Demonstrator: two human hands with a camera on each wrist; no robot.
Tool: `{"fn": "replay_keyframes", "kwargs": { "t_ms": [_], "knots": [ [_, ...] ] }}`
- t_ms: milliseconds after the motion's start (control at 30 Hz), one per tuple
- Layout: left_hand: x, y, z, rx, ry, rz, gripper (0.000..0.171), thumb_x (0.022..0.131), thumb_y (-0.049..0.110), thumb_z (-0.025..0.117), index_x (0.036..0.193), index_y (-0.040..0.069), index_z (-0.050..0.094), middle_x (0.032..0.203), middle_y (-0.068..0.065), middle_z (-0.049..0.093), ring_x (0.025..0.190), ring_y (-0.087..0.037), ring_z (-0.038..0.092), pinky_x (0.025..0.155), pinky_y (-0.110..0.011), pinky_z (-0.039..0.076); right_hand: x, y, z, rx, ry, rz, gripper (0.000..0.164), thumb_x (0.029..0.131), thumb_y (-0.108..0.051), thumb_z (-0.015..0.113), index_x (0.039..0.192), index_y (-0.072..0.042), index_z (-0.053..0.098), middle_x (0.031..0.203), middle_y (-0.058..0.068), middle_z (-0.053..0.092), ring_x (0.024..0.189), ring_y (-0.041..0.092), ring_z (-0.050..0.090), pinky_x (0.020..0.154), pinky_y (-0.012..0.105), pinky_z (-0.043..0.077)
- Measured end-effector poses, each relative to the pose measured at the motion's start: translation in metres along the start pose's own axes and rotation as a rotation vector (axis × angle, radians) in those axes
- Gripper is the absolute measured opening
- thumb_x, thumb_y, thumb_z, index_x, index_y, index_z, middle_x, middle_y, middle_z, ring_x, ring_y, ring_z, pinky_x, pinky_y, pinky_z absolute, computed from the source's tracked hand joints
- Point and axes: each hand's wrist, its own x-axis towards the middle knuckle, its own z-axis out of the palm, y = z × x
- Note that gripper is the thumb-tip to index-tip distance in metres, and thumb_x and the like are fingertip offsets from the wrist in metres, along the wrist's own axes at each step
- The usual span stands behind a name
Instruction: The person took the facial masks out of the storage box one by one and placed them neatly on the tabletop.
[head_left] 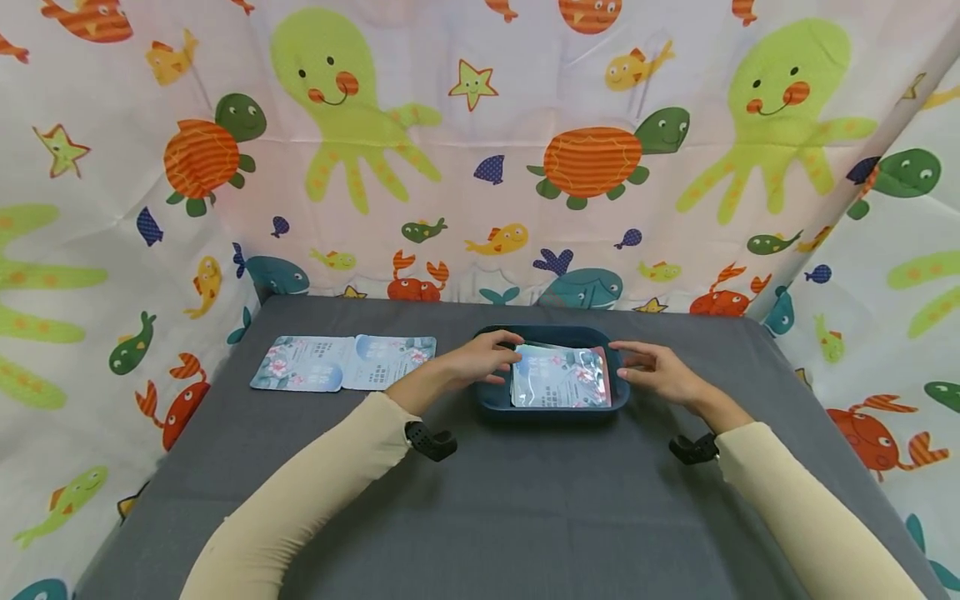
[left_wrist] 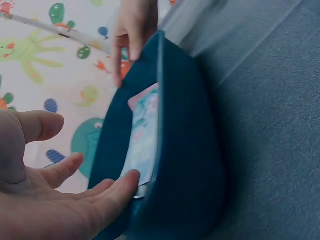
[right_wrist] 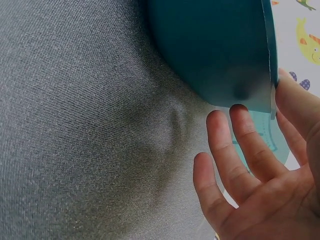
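A dark teal plastic bin (head_left: 551, 416) stands on the grey cloth with a stack of pale blue sheet-mask packets (head_left: 561, 379) lying flat inside. My left hand (head_left: 480, 360) is over the bin's left end, its fingers loosely spread. In the left wrist view its fingertips (left_wrist: 131, 179) reach the rim near the packets' edge. At the opposite end is my right hand (head_left: 658, 375), fingers apart. The right wrist view has its thumb (right_wrist: 295, 102) right at the rim and the other fingers outside the wall. Neither hand grips a packet.
Left of the bin, two more floral packets (head_left: 303, 364) lie side by side on the grey tablecloth (head_left: 547, 517). Behind the table hangs a curtain (head_left: 487, 108) printed with sea animals, which also closes off both sides. Each wrist wears a black strap.
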Motion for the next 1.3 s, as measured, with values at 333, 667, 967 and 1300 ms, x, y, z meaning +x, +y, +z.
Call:
{"fn": "replay_keyframes", "kwargs": {
  "t_ms": [333,667,967,1300],
  "knots": [
    [0.01,-0.01,0.013,0.014,-0.042,-0.085,0.053,0.106,0.023,0.05,0.155,0.009,0.035,0.159,-0.018,0.036,0.144,-0.045,0.042,0.108,-0.054,0.048,0.004,-0.004,0.0,-0.013,-0.002,-0.004,0.057,0.103,-0.024,0.06,0.154,-0.008,0.04,0.157,0.03,0.038,0.137,0.051,0.044,0.106,0.063,0.045],
    [0.015,-0.012,0.014,-0.154,0.033,-0.104,0.052,0.105,0.021,0.051,0.154,0.01,0.039,0.155,-0.018,0.041,0.13,-0.038,0.055,0.104,-0.045,0.052,0.005,-0.007,-0.003,-0.025,0.003,0.012,0.059,0.103,-0.025,0.06,0.155,-0.008,0.039,0.157,0.03,0.037,0.137,0.05,0.045,0.107,0.064,0.044],
    [0.028,-0.019,0.02,-0.267,0.068,-0.12,0.045,0.104,0.02,0.055,0.147,0.009,0.051,0.127,-0.008,0.056,0.085,-0.014,0.053,0.074,-0.024,0.046,0.004,-0.005,-0.002,-0.012,-0.015,0.025,0.06,0.103,-0.026,0.06,0.156,-0.009,0.039,0.157,0.03,0.036,0.138,0.05,0.043,0.108,0.065,0.042],
    [0.035,-0.021,0.027,-0.065,0.077,-0.033,0.051,0.098,0.009,0.064,0.147,0.009,0.05,0.136,-0.018,0.057,0.102,-0.019,0.061,0.102,-0.042,0.052,0.004,-0.002,-0.002,-0.006,-0.008,0.027,0.059,0.102,-0.025,0.061,0.155,-0.009,0.039,0.155,0.03,0.039,0.137,0.049,0.045,0.108,0.066,0.042]
  ]
}}
